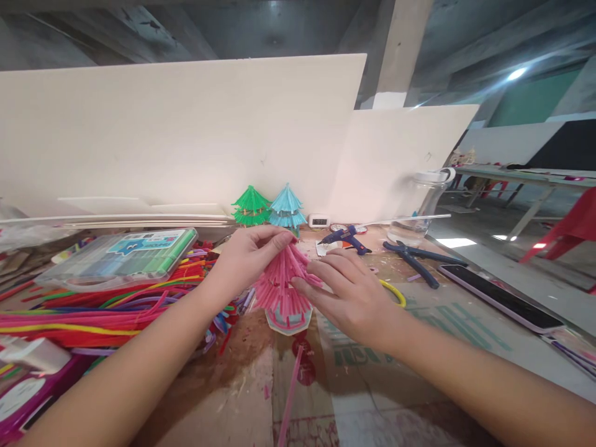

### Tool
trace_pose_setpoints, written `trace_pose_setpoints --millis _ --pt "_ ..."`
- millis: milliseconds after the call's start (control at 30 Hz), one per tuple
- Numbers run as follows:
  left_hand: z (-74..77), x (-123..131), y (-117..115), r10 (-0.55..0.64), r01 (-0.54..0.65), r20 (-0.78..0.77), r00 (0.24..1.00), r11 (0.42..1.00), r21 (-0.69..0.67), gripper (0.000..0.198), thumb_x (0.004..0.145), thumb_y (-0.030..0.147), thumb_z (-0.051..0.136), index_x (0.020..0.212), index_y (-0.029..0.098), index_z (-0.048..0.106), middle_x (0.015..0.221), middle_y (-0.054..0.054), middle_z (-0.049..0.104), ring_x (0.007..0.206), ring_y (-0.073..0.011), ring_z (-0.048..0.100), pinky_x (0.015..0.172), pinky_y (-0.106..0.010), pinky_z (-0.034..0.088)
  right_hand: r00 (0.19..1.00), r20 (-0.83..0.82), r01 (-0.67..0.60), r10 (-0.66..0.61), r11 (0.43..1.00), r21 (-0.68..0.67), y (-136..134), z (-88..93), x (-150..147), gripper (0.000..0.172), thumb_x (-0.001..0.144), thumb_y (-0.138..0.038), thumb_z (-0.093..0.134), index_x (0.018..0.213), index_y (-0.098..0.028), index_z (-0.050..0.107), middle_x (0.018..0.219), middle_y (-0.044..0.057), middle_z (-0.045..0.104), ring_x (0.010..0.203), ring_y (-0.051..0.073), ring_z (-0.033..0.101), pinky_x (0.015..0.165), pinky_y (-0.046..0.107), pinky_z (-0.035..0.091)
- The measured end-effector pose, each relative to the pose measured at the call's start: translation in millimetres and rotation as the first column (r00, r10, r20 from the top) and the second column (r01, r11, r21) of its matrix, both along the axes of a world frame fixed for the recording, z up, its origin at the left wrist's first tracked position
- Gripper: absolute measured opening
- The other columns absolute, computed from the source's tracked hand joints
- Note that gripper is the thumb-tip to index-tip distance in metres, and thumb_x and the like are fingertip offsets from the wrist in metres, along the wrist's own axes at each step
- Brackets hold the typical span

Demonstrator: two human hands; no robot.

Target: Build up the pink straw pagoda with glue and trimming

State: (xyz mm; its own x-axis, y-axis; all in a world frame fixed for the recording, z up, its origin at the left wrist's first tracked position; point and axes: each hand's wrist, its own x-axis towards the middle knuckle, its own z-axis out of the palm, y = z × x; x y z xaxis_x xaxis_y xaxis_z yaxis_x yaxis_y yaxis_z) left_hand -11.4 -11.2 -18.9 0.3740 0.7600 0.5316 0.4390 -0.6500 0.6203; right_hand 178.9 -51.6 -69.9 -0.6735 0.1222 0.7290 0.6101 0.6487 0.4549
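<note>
A pink pipe-cleaner tree (282, 282) with layered, drooping strands stands upright on a pale, many-sided base (293, 326). My left hand (254, 251) is closed at its top, thumb and fingers pinching the tip. On the tree's right side, my right hand (344, 288) has its fingers bent together around the ends of some pink strands. The exact grip there is partly hidden. One loose pink pipe cleaner (291, 397) lies on the table in front of the base.
Green (251, 208) and blue (287, 208) trees stand behind. Left lie a marker case (125, 254) and coloured pipe cleaners (93, 323). A glue gun (347, 238), pliers (414, 257), a phone (503, 298) and a clear jug (414, 208) occupy the right. A white board (186, 136) rises behind.
</note>
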Motion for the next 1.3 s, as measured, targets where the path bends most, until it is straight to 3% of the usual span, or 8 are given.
trace_pose_setpoints --millis 167,333,433,567,767,1133,1300 --pt "2.9 -1 0 -0.011 0.011 -0.029 1.000 1.000 -0.020 0.033 0.084 0.043 0.051 0.084 0.016 0.069 0.085 -0.003 0.073 0.083 -0.0205 0.064 0.076 -0.029 0.048 1.000 -0.017 0.012 -0.013 0.999 -0.051 -1 -1.3 -2 0.021 0.090 -0.011 0.047 0.102 -0.013 0.063 0.097 0.012 0.065 0.092 0.023 0.050 0.084 0.042 0.044" --pt "3.7 -10 1 -0.105 0.091 -0.147 0.983 0.991 -0.103 0.030 0.080 0.037 0.058 0.103 0.019 0.062 0.103 -0.005 0.069 0.096 -0.0220 0.063 0.084 -0.032 0.049 0.997 -0.054 -0.063 0.059 0.995 -0.080 0 -2.4 2 0.014 0.087 -0.009 0.052 0.097 -0.012 0.061 0.094 0.011 0.065 0.091 0.022 0.051 0.087 0.040 0.044" --pt "2.7 -13 0 -0.124 0.108 -0.220 0.968 0.990 -0.086 0.036 0.076 0.026 0.060 0.111 0.023 0.057 0.112 -0.003 0.065 0.103 -0.0214 0.061 0.091 -0.033 0.047 0.994 -0.104 -0.043 0.031 0.992 -0.117 3 -2.8 5 0.011 0.088 -0.012 0.051 0.093 -0.014 0.060 0.092 0.010 0.065 0.087 0.021 0.051 0.081 0.038 0.045" --pt "1.6 -12 -3 -0.104 0.092 -0.274 0.956 0.994 -0.057 0.035 0.077 0.024 0.056 0.112 0.023 0.053 0.108 -0.003 0.064 0.099 -0.0213 0.062 0.088 -0.034 0.048 0.994 -0.109 -0.029 0.014 0.991 -0.134 5 -3.0 7 0.013 0.089 -0.012 0.049 0.098 -0.013 0.059 0.092 0.011 0.065 0.086 0.021 0.050 0.079 0.038 0.044" --pt "-1.0 -4 -4 -0.067 0.070 -0.265 0.962 0.998 0.002 0.026 0.078 0.026 0.055 0.103 0.020 0.051 0.101 -0.004 0.061 0.093 -0.0213 0.061 0.085 -0.034 0.048 0.995 -0.104 -0.028 0.014 0.990 -0.139 5 -2.4 6 0.016 0.089 -0.013 0.049 0.100 -0.011 0.060 0.091 0.012 0.065 0.086 0.022 0.050 0.078 0.037 0.044" --pt "-2.8 -3 -4 -0.036 0.052 -0.283 0.958 0.997 0.050 0.027 0.078 0.027 0.055 0.104 0.020 0.051 0.101 -0.004 0.061 0.092 -0.0212 0.059 0.082 -0.033 0.047 0.996 -0.085 -0.039 0.030 0.994 -0.102 2 -0.6 5 0.023 0.089 -0.011 0.045 0.108 -0.014 0.059 0.095 0.011 0.065 0.090 0.021 0.052 0.084 0.041 0.045" --pt "0.8 -11 -1 -0.123 0.112 -0.240 0.963 0.992 -0.060 0.033 0.080 0.033 0.057 0.110 0.020 0.054 0.105 -0.005 0.064 0.096 -0.0220 0.061 0.084 -0.034 0.048 0.992 -0.108 -0.075 0.062 0.990 -0.116 3 -0.9 7 0.024 0.088 -0.011 0.047 0.110 -0.011 0.058 0.096 0.013 0.064 0.092 0.022 0.052 0.083 0.041 0.045"
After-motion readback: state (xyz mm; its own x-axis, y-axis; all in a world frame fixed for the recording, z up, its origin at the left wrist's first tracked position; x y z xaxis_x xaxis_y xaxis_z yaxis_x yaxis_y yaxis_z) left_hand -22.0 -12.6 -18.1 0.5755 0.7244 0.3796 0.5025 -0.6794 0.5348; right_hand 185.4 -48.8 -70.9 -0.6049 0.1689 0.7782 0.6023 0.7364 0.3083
